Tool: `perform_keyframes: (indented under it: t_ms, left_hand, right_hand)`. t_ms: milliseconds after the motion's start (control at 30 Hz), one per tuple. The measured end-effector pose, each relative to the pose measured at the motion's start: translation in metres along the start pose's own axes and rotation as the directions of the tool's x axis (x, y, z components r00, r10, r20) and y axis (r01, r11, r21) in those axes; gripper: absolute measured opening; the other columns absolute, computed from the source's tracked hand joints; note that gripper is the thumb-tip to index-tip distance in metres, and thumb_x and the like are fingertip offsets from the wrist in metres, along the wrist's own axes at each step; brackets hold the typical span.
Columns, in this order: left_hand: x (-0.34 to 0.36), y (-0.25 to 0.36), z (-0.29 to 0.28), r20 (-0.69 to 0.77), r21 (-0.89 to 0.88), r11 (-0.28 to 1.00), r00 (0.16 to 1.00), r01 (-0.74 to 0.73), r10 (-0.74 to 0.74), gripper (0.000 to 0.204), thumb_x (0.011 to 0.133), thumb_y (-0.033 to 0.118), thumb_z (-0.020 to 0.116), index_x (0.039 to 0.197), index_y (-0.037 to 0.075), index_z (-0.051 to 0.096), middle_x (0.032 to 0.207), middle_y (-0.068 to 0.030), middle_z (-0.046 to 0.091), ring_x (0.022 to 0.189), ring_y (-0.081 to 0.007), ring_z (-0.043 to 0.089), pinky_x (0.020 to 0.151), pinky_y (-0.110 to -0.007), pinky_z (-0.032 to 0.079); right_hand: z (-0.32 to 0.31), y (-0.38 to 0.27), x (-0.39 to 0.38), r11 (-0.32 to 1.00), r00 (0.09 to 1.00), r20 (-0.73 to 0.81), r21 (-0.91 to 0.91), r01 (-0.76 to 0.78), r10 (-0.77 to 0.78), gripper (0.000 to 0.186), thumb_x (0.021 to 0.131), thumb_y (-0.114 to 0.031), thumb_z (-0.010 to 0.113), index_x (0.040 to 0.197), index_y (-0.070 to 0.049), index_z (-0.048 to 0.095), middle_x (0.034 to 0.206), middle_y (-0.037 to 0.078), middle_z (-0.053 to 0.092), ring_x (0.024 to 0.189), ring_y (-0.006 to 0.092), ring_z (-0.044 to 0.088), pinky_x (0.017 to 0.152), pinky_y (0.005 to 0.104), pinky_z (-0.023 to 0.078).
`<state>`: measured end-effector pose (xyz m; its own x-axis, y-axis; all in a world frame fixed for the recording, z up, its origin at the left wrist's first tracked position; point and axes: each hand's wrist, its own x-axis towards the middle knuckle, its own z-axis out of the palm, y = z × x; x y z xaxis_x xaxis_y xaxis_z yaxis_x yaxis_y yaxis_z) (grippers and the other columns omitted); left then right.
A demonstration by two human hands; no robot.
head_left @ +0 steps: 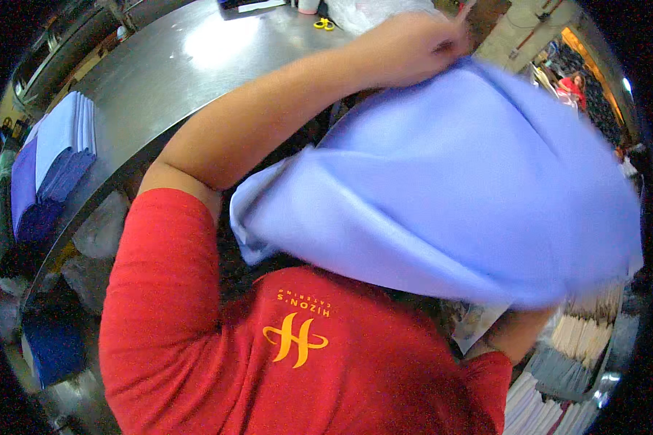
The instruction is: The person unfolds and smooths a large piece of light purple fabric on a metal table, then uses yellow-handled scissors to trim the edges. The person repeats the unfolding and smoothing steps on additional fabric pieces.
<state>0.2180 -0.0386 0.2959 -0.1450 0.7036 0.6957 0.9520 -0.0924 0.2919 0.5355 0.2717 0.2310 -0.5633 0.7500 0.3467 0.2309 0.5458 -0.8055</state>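
Observation:
A light blue cloth point(442, 181) hangs spread out and folded over in the air in front of my chest, smeared by motion toward its right edge. At its upper corner my left hand point(421, 51) is closed in a fist, gripping the cloth. My left arm reaches across from the left, bent at the elbow. On the right, my other forearm point(519, 333) runs up behind the cloth. The cloth covers my right hand, so its fingers cannot be seen.
A shiny metal table point(138, 109) curves along the left and far side. Folded blue and purple cloths point(62, 152) are stacked at its left end. Yellow-handled scissors point(323, 24) and clear plastic point(363, 14) lie at the far edge. Folded linens point(580, 341) fill the right; a person in red point(575, 88) is farther off.

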Motion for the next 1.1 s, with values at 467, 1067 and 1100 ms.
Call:
perform_keyframes:
  t_ms: [467, 1067, 1100]
  left_hand:
    - [-0.097, 0.022, 0.086, 0.488, -0.076, 0.995, 0.873, 0.059, -0.014, 0.011, 0.071, 0.015, 0.058, 0.075, 0.006, 0.063, 0.074, -0.0141, 0.062, 0.071, -0.0336, 0.061, 0.064, -0.042, 0.049]
    - [-0.191, -0.016, 0.066, 0.546, 0.074, 0.945, 0.780, 0.319, -0.306, 0.015, 0.067, 0.022, 0.059, 0.070, 0.009, 0.066, 0.071, -0.0152, 0.063, 0.071, -0.0345, 0.062, 0.060, -0.044, 0.049]
    - [-0.192, -0.019, 0.067, 0.575, 0.039, 0.951, 0.772, 0.306, -0.271, 0.015, 0.068, 0.021, 0.058, 0.073, 0.008, 0.066, 0.072, -0.0153, 0.064, 0.070, -0.0332, 0.062, 0.061, -0.043, 0.049]
  right_hand:
    - [0.212, -0.094, -0.146, 0.988, 0.931, 0.331, 0.080, 0.136, -0.155, 0.040, 0.079, -0.017, 0.061, 0.115, -0.001, 0.054, 0.109, 0.018, 0.060, 0.100, 0.0268, 0.059, 0.088, 0.0331, 0.044]
    - [0.304, -0.090, -0.197, 0.945, 0.939, 0.314, -0.238, 0.224, -0.144, 0.016, 0.077, -0.017, 0.060, 0.082, -0.002, 0.064, 0.080, 0.017, 0.063, 0.073, 0.0341, 0.061, 0.066, 0.0405, 0.049]
    - [0.305, -0.091, -0.197, 0.933, 0.932, 0.328, -0.259, 0.249, -0.158, 0.015, 0.076, -0.016, 0.060, 0.082, -0.002, 0.064, 0.077, 0.017, 0.063, 0.071, 0.0326, 0.061, 0.065, 0.0390, 0.048]
